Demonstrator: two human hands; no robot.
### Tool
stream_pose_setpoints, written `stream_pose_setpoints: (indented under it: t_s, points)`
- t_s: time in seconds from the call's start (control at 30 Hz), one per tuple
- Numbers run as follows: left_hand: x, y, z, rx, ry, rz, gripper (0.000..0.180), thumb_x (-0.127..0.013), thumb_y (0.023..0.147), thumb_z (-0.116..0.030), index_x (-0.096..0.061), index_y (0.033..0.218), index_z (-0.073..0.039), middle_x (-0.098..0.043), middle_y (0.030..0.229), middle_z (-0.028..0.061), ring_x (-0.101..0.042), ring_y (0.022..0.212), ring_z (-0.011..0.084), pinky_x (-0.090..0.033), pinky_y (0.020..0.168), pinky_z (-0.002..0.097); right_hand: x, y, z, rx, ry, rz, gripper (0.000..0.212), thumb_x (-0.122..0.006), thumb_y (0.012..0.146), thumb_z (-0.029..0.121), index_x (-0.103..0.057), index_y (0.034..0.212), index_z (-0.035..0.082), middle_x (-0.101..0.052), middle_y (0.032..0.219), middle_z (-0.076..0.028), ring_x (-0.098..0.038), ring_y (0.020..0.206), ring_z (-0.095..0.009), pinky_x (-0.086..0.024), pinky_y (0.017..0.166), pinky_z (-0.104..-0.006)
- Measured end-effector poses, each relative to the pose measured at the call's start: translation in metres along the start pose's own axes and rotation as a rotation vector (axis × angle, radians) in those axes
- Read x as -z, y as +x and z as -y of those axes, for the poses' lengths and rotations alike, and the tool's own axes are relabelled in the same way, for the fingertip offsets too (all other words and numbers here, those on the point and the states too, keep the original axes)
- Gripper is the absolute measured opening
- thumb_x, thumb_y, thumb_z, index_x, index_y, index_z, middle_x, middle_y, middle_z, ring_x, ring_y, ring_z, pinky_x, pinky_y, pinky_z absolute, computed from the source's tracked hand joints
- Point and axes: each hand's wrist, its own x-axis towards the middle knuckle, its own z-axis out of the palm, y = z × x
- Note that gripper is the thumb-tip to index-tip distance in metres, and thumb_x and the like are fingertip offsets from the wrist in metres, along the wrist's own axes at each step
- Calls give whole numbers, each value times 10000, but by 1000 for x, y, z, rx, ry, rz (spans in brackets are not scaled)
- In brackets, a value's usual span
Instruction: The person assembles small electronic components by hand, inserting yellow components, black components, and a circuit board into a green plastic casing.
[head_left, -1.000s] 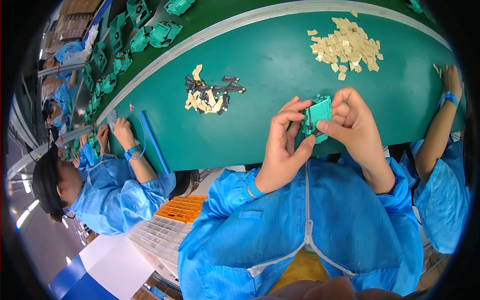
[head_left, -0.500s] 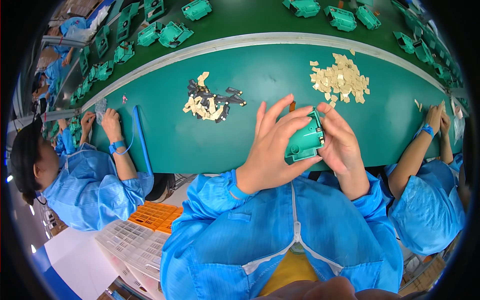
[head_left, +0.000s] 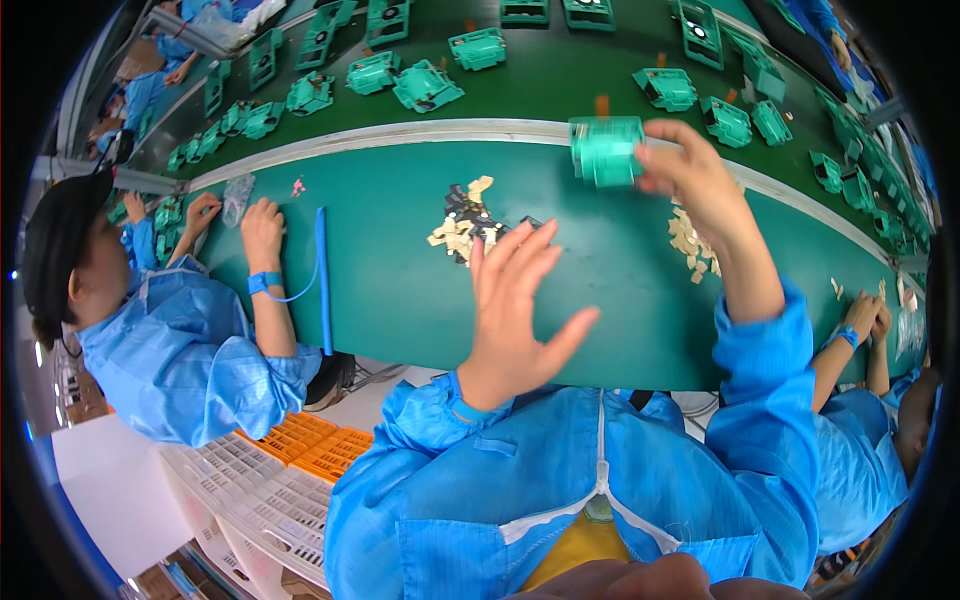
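Note:
My right hand (head_left: 690, 180) reaches forward over the far rail and grips a green plastic housing (head_left: 606, 152) by its right side. The housing is smeared by motion, and a short brown-orange strip sticks up from its top. Over the middle of the table my left hand (head_left: 515, 310) holds nothing, its fingers spread. Just beyond its fingertips lies a pile of black pieces and cream backing papers (head_left: 463, 225). A heap of cream paper pieces (head_left: 690, 243) is partly hidden behind my right forearm.
Past the pale rail (head_left: 400, 137), a dark green belt (head_left: 540, 90) carries several similar green housings (head_left: 427, 86). Co-workers in blue sit at left (head_left: 190, 350) and right (head_left: 860, 450). A blue strip (head_left: 323, 280) lies on the table near the left co-worker; orange crates (head_left: 310, 445) stand below.
My right hand has carried the green housing forward and up from in front of my chest to the rail. My left hand has let go of it and opened.

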Motion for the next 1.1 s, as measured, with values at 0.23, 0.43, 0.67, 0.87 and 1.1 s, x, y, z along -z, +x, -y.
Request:
stream_pose_setpoints:
  t_s: [0.23,0.43,0.67,0.87,1.1]
  points:
    - [11,-21,29,238,32,-158,497,-739,851,-39,-549,1310,-17,-562,1332,176,-532,1260,330,-426,1076,419,1,142,-44,77,-523,-341,454,-662,976,280,-557,1307,-13,-648,1221,-193,-668,1074,-341,-520,927,-397]
    - [13,-26,43,232,127,-133,353,-745,845,-47,-627,1175,-13,-613,1293,146,-543,1234,340,-434,1053,436,-58,54,-47,560,-806,126,163,-723,826,131,-673,923,10,-643,966,-165,-613,987,-349,-498,880,-425]
    - [1,-14,30,160,76,-79,238,-756,843,-78,-681,1064,-35,-632,1263,137,-538,1223,345,-436,1038,449,-79,31,-63,417,-780,316,203,-750,835,140,-697,1005,44,-620,1005,-129,-602,1036,-313,-491,910,-405]
    - [-3,-21,23,190,97,-83,216,-749,852,-88,-688,1049,-23,-651,1237,140,-562,1188,344,-447,1018,445,-55,26,-50,137,-430,368,130,-692,897,114,-660,991,30,-644,941,-71,-620,880,-192,-507,791,-330]
    - [-30,27,-2,357,-425,156,252,-695,936,-90,-642,1169,-10,-660,1251,123,-641,1138,267,-493,997,366,-3,-37,-23,85,180,246,134,-634,975,100,-632,1080,17,-659,956,-25,-601,884,-109,-488,809,-265]
